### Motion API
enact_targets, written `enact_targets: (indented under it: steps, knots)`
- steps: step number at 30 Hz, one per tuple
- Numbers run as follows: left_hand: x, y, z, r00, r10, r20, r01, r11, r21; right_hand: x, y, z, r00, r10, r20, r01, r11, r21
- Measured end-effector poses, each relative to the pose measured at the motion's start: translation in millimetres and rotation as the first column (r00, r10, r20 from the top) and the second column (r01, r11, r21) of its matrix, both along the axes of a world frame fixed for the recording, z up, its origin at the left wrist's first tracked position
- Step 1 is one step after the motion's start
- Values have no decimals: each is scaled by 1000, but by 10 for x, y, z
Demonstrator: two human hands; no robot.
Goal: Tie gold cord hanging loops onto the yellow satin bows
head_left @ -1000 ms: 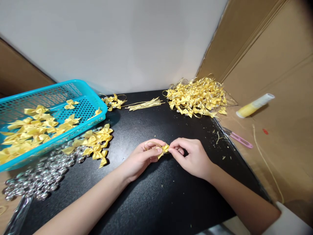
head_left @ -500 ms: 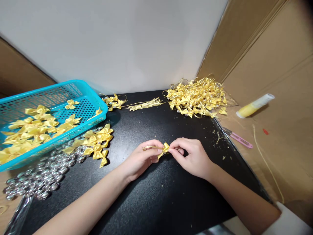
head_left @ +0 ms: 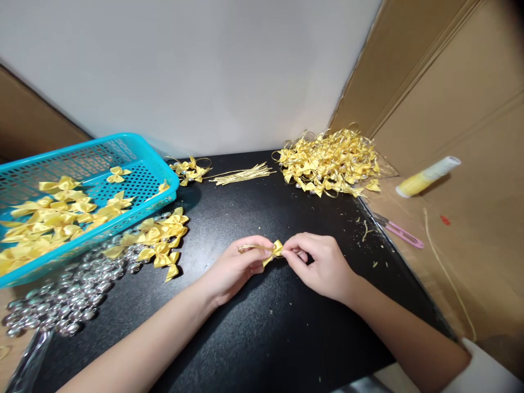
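Note:
Between my two hands is a small yellow ribbon bow (head_left: 277,249), held a little above the black table. My left hand (head_left: 241,262) pinches the bow's left side along with a gold cord (head_left: 251,247), which loops back over the fingers. From the right, my right hand (head_left: 317,262) has thumb and forefinger closed at the bow's other edge; whether they grip ribbon or a cord end is too small to tell. More bows (head_left: 161,248) lie left of my hands, beside a heap of shiny silver beads (head_left: 77,292).
A blue basket (head_left: 141,144) of yellow bows stands at the left. Cut gold cords (head_left: 243,173) lie at the back, near a big pile of corded bows (head_left: 331,161). A pink-handled cutter (head_left: 403,234) and a yellow-white tube (head_left: 428,176) lie on the right.
Almost nothing differs. Both hands keep the bow in the same place; the basket and beads appear slightly further left as the view shifts.

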State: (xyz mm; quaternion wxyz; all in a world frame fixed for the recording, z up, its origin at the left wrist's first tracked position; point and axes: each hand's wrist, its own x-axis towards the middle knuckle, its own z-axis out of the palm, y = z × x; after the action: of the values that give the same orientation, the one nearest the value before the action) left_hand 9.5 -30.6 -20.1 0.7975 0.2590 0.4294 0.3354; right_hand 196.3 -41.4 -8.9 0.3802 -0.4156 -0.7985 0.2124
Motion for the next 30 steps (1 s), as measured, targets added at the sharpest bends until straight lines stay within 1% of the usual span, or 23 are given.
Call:
enact_targets:
  steps: [5,13,17,22,28,30]
  knots:
    - [6,4,11,1000,-5,16,5,1000,-18,3,-6,-1,999,-2,-38,0,999,-46]
    - [-6,3,8,998,-15,56,15,1000,-2,8,6,7,999,-12,-39,10,999,-48]
    - [-10,7,-10,998,-20,60,21,1000,-7,8,6,12,999,-8,-32,7,1000,-25]
    - [-8,1,-22,999,-31,30,31,999,-11,9,1,21,1000,12,-13,-12,1000,19]
    - [12,-8,46,1000,-13,-7,13,998,-58,16,18,-1,998,63,13,-64,996,60]
    - [12,-11,63,1000,-5,-13,4,997,-82,13,18,-12,998,63,6,-63,996,56]
